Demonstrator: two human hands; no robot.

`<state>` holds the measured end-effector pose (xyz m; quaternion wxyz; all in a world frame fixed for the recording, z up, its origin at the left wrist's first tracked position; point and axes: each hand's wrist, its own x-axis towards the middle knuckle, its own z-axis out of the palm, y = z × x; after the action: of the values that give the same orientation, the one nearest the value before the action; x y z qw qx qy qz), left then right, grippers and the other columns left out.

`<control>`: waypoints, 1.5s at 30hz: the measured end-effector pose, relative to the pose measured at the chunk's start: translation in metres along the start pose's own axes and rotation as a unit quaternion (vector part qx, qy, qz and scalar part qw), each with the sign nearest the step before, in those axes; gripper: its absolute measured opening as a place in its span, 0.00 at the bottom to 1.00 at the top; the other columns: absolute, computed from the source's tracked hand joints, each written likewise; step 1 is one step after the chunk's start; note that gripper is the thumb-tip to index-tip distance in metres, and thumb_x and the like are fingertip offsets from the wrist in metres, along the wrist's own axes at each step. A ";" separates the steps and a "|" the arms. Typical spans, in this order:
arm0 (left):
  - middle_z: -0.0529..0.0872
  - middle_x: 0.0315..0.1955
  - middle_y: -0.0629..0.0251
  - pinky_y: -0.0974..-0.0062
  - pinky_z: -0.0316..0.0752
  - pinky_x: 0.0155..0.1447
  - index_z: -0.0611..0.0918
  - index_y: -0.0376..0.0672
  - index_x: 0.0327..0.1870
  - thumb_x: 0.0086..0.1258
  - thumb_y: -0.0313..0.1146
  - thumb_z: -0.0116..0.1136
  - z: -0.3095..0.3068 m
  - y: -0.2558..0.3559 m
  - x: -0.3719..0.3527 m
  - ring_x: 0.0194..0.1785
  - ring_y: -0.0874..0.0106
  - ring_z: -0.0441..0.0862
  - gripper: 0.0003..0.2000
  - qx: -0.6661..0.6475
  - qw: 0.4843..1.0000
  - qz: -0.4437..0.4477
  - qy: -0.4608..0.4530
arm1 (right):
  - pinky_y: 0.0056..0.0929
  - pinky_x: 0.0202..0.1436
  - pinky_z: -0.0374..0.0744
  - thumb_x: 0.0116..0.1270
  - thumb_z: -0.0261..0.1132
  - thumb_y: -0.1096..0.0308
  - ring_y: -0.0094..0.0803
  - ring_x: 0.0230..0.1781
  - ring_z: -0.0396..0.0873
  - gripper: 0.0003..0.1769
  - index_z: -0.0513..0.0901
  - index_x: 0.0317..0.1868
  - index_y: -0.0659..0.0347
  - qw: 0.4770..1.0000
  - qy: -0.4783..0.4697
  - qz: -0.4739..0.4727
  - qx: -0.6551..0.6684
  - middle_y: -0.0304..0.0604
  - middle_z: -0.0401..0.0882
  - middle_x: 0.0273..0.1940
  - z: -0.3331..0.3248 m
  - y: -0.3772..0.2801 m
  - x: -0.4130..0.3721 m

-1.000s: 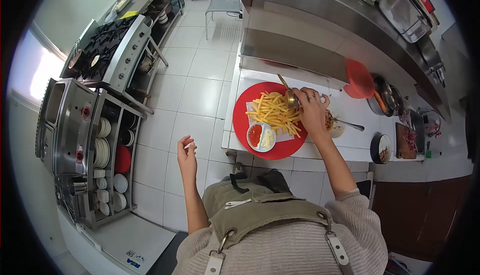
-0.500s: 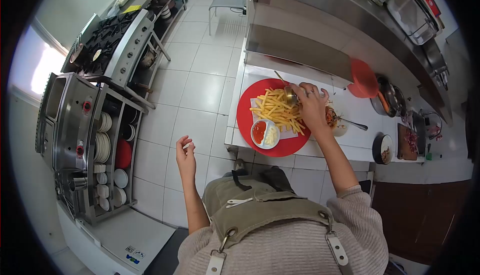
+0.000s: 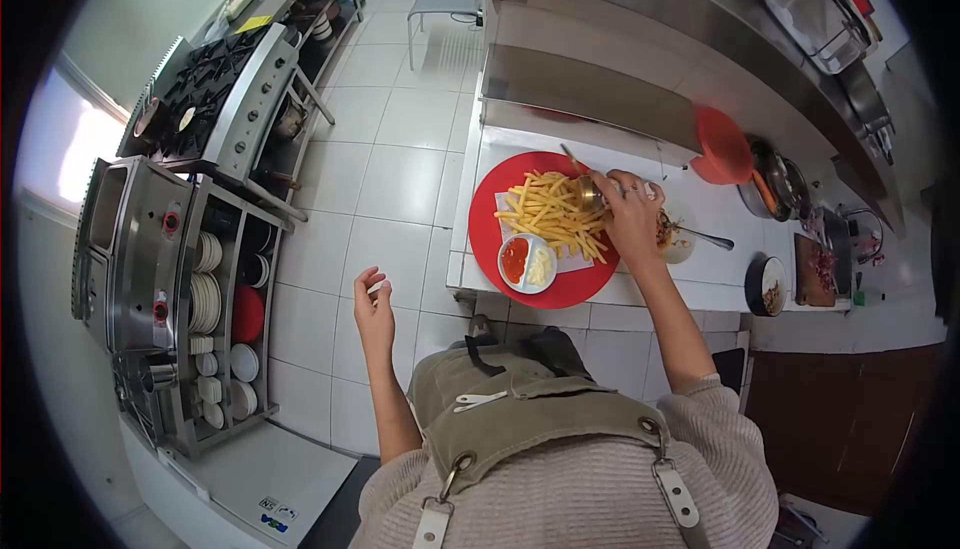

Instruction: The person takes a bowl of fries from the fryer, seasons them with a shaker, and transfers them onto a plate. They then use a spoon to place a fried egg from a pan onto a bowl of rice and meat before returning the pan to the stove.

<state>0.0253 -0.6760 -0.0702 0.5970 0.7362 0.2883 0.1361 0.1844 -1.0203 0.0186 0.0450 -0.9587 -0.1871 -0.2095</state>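
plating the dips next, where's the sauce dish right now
In the head view the sauce dish sits on the near left edge of the red plate, beside the fries, down-left of the right hand that holds a metal cup.

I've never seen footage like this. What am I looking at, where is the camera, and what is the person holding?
There is no machine here, only a person working with bare hands. The single picture comes from a wide-angle camera worn on the head, looking down, so the edges curve and the person's own apron fills the bottom.

The right hand reaches over a white counter and grips a small metal cup with a long thin handle, held at the edge of a pile of fries. The fries lie on a red plate, next to a dip dish with red and white sauce. A bowl with a spoon in it sits just right of the plate.

The left hand hangs away from the counter, over the tiled floor. Whether it holds anything is too small to tell.
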 end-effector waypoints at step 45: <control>0.79 0.45 0.62 0.74 0.71 0.43 0.72 0.42 0.54 0.66 0.30 0.51 0.014 -0.002 -0.003 0.41 0.71 0.75 0.15 0.020 0.999 0.028 -0.038 | 0.49 0.59 0.59 0.47 0.66 0.75 0.36 0.53 0.71 0.33 0.73 0.57 0.48 0.978 0.042 0.168 0.113 0.40 0.74 0.48 0.004 0.000 -0.017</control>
<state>0.0298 -0.6892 -0.0747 0.5886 0.7605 0.2471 0.1189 0.1713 -1.0253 0.0076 0.1955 -0.9556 -0.0436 -0.2162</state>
